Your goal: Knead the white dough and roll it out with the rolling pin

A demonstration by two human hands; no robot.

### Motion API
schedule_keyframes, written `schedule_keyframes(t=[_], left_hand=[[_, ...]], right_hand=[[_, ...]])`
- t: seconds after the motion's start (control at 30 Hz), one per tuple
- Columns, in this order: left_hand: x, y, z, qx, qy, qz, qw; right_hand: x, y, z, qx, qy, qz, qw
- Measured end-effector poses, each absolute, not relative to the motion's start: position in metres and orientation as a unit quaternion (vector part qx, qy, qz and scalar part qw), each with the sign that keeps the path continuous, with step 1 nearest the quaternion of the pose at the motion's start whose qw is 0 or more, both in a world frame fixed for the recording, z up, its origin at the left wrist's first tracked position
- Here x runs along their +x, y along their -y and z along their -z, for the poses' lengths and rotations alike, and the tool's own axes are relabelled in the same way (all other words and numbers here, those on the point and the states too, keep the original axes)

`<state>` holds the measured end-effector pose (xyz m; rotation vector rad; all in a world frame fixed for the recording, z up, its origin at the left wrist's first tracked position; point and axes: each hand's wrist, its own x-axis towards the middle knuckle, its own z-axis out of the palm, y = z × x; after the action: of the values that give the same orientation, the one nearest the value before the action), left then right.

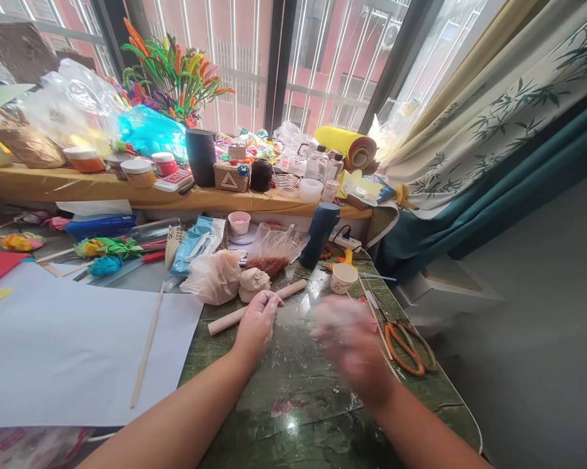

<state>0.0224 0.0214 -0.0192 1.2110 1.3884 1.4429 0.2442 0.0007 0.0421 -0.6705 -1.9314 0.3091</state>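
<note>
My left hand is held over the dark green table, its thumb and fingers pressed together. Whatever may be between its fingertips is too small to make out. Right behind it lies a pale wooden rolling pin, partly covered by the hand. A lump of off-white clay sits just past the pin, beside a crumpled plastic bag. My right hand is smeared by motion over the table, so its fingers do not show clearly. Close beyond it stands a paper cup.
Orange-handled scissors and thin sticks lie along the right table edge. White paper with a wooden stick covers the left side. A dark blue cylinder stands at the back, below a crowded windowsill.
</note>
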Motion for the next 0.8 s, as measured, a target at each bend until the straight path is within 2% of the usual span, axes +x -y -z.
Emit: schedule_keyframes(t=[0.07, 0.2, 0.37, 0.47, 0.53, 0.63, 0.73, 0.8], left_hand=[[0.023, -0.021, 0.018, 0.476, -0.548, -0.570, 0.385], [0.023, -0.022, 0.020, 0.462, -0.550, -0.569, 0.400], [0.024, -0.023, 0.022, 0.410, -0.516, -0.599, 0.455], [0.025, -0.023, 0.020, 0.389, -0.488, -0.616, 0.480], [0.026, -0.022, 0.019, 0.379, -0.467, -0.631, 0.490], [0.027, -0.021, 0.018, 0.369, -0.452, -0.643, 0.496], [0.026, -0.021, 0.017, 0.362, -0.449, -0.637, 0.511], [0.026, -0.021, 0.016, 0.359, -0.446, -0.635, 0.519]], right_hand=[[0.237, 0.006, -0.014, -0.284, 0.845, -0.137, 0.432], [0.219, 0.001, 0.015, -0.435, 0.776, -0.163, 0.427], [0.188, -0.011, 0.018, -0.412, 0.831, -0.225, 0.298], [0.174, -0.009, 0.022, -0.394, 0.850, -0.239, 0.256], [0.171, -0.008, 0.027, -0.382, 0.847, -0.267, 0.258], [0.175, -0.011, 0.024, -0.398, 0.793, -0.345, 0.306], [0.190, -0.018, -0.005, -0.438, 0.721, -0.384, 0.377], [0.205, -0.022, -0.039, -0.411, 0.730, -0.337, 0.430]])
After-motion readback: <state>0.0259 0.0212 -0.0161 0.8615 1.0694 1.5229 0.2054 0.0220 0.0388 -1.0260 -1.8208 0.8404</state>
